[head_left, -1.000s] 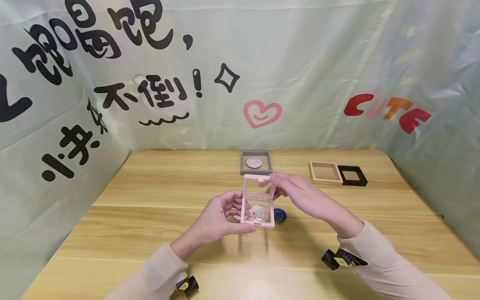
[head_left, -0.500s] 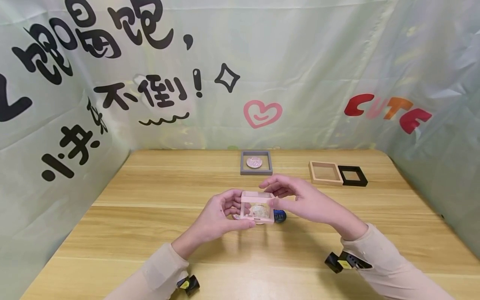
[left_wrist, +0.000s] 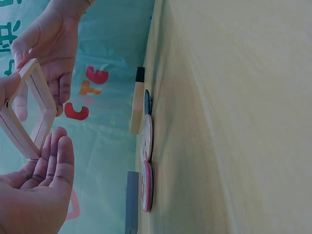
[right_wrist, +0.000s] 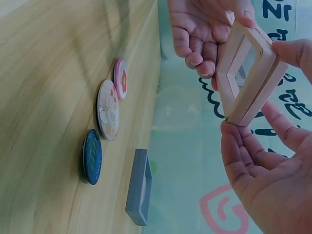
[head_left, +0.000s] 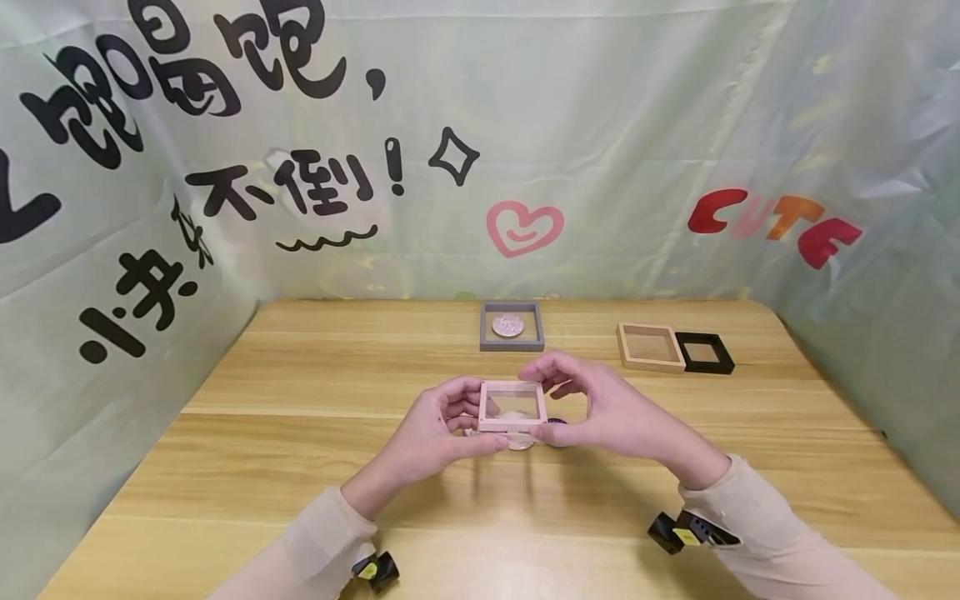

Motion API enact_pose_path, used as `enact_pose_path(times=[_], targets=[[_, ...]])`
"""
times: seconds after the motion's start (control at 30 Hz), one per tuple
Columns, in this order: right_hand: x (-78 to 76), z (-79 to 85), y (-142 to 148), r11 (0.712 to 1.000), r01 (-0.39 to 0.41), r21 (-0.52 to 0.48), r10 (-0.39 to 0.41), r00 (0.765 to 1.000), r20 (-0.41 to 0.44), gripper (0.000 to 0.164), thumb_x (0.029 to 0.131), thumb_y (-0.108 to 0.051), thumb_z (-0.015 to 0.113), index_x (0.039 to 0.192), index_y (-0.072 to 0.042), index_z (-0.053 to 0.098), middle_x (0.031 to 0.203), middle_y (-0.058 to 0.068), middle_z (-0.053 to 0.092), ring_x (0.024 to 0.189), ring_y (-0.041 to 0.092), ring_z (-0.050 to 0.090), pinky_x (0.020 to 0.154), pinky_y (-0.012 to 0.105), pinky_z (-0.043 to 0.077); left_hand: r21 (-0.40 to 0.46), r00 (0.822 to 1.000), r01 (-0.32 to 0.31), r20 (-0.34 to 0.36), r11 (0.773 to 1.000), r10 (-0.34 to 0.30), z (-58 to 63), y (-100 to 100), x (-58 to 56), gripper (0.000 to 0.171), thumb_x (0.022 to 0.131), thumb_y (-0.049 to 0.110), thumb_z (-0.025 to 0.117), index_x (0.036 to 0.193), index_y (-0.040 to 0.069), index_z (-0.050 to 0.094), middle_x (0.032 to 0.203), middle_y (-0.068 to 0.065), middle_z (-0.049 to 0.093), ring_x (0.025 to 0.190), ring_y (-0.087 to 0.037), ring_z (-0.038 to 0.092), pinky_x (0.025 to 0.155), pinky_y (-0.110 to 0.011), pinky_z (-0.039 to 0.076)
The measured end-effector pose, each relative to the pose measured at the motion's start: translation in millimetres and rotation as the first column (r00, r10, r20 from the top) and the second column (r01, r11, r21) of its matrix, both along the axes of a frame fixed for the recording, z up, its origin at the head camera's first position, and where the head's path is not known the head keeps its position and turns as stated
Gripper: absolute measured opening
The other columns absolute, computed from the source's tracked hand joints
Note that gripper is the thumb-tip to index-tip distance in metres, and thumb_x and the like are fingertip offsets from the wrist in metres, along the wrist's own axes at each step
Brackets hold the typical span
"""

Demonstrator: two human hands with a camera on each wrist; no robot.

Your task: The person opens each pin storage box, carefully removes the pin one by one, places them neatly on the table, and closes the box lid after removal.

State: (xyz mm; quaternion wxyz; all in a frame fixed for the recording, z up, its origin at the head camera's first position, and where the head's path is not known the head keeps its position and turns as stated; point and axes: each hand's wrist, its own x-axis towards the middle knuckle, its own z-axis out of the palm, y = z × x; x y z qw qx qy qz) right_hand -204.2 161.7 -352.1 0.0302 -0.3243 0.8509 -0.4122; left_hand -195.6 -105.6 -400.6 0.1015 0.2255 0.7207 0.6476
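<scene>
A small pink display frame (head_left: pixel 508 426) with a clear window is held up over the table by both hands, its two halves folded together. My left hand (head_left: pixel 431 425) grips its left side, thumb along the near edge and fingers at the side. My right hand (head_left: pixel 611 412) holds the right side between the thumb at the near corner and fingers at the far corner. On the table beneath lie a blue round badge (right_wrist: pixel 91 157), a pale badge with a drawing (right_wrist: pixel 107 109) and a pink-rimmed badge (right_wrist: pixel 121 78). In the head view, the frame and hands partly hide them.
A grey display frame (head_left: pixel 486 343) with a pink glittery badge (head_left: pixel 507 325) inside lies at the back middle of the table. Farther right, a tan frame (head_left: pixel 654 365) and a smaller black frame (head_left: pixel 707 367) lie side by side. Printed cloth (head_left: pixel 630 150) hangs behind the table.
The pink frame stood open with its lid up; the lid has folded down toward me onto the lower half. My right hand moved from the lid's top to the frame's right side.
</scene>
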Motion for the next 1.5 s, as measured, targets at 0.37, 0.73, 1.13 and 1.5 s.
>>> enact_pose_path(times=[0.37, 0.73, 1.13, 1.5], targets=[[1.1, -5.2, -1, 0.999, -0.022, -0.047, 0.021, 1.000, -0.023, 0.055, 0.083, -0.019, 0.090, 0.132, -0.018, 0.064, 0.132, -0.003, 0.070, 0.115, 0.020, 0.067, 0.104, 0.039, 0.057, -0.008, 0.999, -0.009, 0.047, 1.000, 0.009, 0.9, -1, 0.1, 0.069, 0.083, 0.003, 0.089, 0.144, -0.001, 0.056, 0.094, -0.001, 0.070, 0.078, -0.010, 0.064, 0.071, -0.019, 0.058], [1.9, -13.5, 1, 0.998, -0.024, -0.053, 0.019, 0.995, -0.099, 0.060, 0.081, -0.014, 0.092, 0.134, -0.018, 0.063, 0.133, -0.003, 0.069, 0.121, 0.017, 0.064, 0.100, 0.036, 0.059, 0.039, 0.974, 0.098, 0.203, 0.994, -0.104, 0.9, -3, 1.0, 0.069, 0.099, 0.010, 0.075, 0.157, 0.006, 0.037, 0.080, 0.004, 0.069, 0.064, -0.009, 0.059, 0.060, -0.021, 0.049], [5.2, -19.2, 1, 0.999, -0.024, -0.026, 0.020, 0.992, -0.126, 0.061, 0.082, -0.018, 0.093, 0.134, -0.021, 0.063, 0.134, -0.004, 0.067, 0.122, 0.017, 0.063, 0.100, 0.039, 0.059, 0.031, 0.973, 0.114, 0.198, 0.993, -0.118, -1.4, -4, 0.6, 0.073, 0.100, 0.010, 0.074, 0.161, 0.005, 0.034, 0.082, 0.003, 0.070, 0.067, -0.010, 0.062, 0.063, -0.021, 0.052], [8.9, -19.8, 3, 1.000, -0.014, 0.001, 0.014, 0.988, -0.153, 0.058, 0.084, -0.019, 0.093, 0.134, -0.019, 0.063, 0.134, -0.005, 0.065, 0.122, 0.016, 0.062, 0.099, 0.037, 0.059, 0.028, 0.975, 0.126, 0.184, 0.992, -0.129, -0.8, -3, 1.5, 0.074, 0.100, 0.010, 0.074, 0.161, 0.005, 0.034, 0.083, 0.004, 0.070, 0.068, -0.010, 0.063, 0.064, -0.022, 0.053]])
